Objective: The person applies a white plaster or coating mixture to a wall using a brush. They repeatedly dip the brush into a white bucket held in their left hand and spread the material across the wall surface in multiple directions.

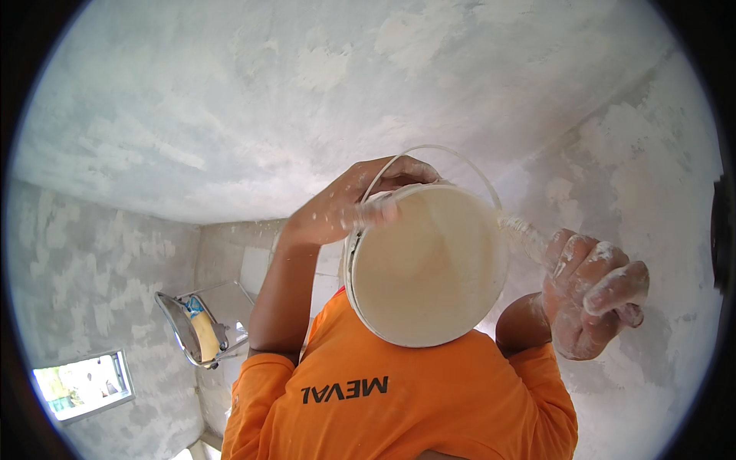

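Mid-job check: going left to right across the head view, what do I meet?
Bright window → tubular-framed object → left forearm → pale bucket → plaster-smeared right hand.

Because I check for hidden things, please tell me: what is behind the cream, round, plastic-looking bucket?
Behind the bucket, an orange fabric shirt shows past its lower edge and a patchy grey-white plastered surface above. Whatever it directly covers cannot be seen.
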`<state>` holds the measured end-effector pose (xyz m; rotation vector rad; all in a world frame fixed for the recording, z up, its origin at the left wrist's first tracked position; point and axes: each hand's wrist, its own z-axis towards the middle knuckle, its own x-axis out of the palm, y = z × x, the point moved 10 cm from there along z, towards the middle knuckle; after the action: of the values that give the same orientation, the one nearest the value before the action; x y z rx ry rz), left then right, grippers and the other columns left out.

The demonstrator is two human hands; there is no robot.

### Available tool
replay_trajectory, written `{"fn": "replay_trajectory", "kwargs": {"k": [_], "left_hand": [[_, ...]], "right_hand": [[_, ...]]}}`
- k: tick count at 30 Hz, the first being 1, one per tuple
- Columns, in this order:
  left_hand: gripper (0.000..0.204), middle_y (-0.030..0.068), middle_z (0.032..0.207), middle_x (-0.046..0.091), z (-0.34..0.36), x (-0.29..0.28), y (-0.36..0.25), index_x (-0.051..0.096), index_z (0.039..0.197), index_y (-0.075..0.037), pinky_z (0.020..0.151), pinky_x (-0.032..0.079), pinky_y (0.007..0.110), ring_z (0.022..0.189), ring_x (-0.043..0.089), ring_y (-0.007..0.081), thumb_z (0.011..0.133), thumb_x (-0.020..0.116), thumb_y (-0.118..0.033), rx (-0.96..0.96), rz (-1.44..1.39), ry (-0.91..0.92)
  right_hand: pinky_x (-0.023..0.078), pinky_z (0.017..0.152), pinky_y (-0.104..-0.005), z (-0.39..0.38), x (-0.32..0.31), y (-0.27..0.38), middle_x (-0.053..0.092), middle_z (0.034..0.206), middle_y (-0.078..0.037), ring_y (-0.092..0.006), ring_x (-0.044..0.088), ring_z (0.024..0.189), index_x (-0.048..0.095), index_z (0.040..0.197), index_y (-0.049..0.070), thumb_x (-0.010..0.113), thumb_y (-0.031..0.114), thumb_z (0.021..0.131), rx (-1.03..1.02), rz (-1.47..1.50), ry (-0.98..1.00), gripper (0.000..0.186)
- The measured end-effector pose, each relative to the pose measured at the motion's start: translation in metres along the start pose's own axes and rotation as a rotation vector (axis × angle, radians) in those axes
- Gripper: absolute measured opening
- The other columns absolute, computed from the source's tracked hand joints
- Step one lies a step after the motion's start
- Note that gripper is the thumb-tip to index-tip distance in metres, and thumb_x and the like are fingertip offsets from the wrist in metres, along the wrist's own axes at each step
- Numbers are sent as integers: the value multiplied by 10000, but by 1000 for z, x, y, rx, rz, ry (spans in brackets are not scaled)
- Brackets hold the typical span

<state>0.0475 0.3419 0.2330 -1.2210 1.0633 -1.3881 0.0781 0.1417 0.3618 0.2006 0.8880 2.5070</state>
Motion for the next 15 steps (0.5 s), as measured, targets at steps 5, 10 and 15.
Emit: {"fn": "replay_trajectory", "kwargs": {"k": [5,10,15], "left_hand": [[526,149,1188,651,-9,8,-14,618,1190,49,1017,459,369,1143,614,248,678,652,-69,-48,-8,77],[571,225,1306,603,-12,1,-7,611,1180,59,1065,442,373,1238,583,297,616,542,5,-3,-69,-54],[488,260,1338,583,-19,-10,-8,622,1083,50,1065,443,383,1259,570,317,617,480,74,117,-24,-200]], "right_hand": [[356,606,-300,0,1,-1,489,688,6,-135,433,607,594,948,104,587,141,937,-14,187,-74,39],[442,690,-300,1,24,-49,612,799,-56,-140,536,709,661,949,67,600,197,952,251,20,-43,143],[492,748,-352,-16,62,-94,646,948,-111,-221,586,739,703,1114,45,649,203,912,436,-352,229,262]]}}
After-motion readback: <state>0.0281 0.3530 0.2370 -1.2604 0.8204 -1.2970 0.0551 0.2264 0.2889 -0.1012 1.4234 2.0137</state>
